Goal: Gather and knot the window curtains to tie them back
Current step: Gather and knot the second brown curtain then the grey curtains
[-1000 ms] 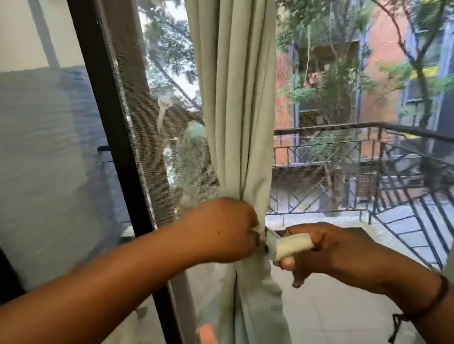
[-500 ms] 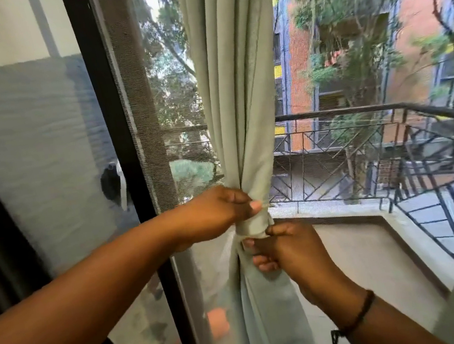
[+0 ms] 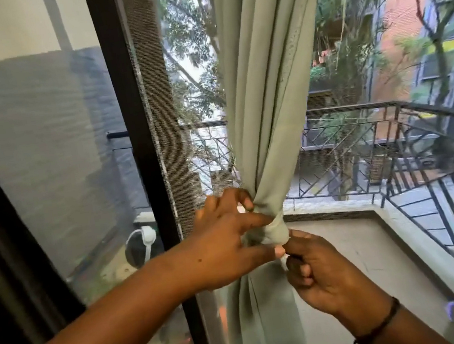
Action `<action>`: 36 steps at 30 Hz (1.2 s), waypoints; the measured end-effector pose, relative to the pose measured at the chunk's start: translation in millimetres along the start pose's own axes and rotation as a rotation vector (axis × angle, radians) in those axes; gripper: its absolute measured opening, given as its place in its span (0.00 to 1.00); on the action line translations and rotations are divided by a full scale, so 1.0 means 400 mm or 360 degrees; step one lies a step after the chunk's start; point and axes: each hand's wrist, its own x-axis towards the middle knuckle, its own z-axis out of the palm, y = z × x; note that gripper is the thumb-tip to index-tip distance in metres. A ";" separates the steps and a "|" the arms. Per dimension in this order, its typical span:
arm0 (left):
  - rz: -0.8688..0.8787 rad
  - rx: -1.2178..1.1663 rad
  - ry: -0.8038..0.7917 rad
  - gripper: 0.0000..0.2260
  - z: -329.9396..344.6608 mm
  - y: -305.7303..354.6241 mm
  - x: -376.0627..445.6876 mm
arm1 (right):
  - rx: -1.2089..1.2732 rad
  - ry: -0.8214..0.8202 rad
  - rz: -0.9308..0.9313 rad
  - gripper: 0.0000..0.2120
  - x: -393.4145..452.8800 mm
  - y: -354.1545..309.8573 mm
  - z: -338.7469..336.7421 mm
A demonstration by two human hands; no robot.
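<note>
Head view.

Curtain: pale green, hanging before the open window, gathered into one bundle at mid-height, loose folds falling below.

Knot: a band of the same cloth wrapped round the gathered waist; formed but seemingly not yet tight.

Left hand: at the left side of the knot, thumb and forefinger pinching the wrap, other fingers spread over the folds behind.

Right hand: just below and right of the knot, fingers curled round a short pale end of cloth; a dark cord sits on the wrist.

Frame: black upright left of the curtain, mesh screen beside it.

Railing: balcony metalwork beyond, well apart from the hands.

Step in hand, as judged: cinching the knot on this curtain. Next move likely calls for a steady pull on the end against the left hand's hold, without letting gathered folds slip out. Whether a second curtain waits cannot be told.
</note>
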 end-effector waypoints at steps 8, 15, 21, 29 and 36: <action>0.0394 0.0447 0.0397 0.18 0.020 -0.091 -0.052 | 0.0306 -0.0225 -0.0001 0.13 0.032 0.070 0.034; 0.0499 0.0468 0.0496 0.20 0.021 -0.124 -0.080 | 0.0297 -0.0067 -0.0023 0.14 0.034 0.086 0.075; 0.0520 0.0510 0.0521 0.20 0.010 -0.121 -0.074 | 0.0487 -0.0130 -0.0054 0.08 0.010 0.052 0.065; 0.0550 0.0506 0.0509 0.20 0.015 -0.121 -0.074 | 0.0827 -0.0473 -0.0052 0.20 0.006 0.033 0.048; 0.0634 0.0444 0.0556 0.18 0.012 -0.056 -0.088 | 0.0534 -0.0582 0.0091 0.26 -0.009 0.009 0.029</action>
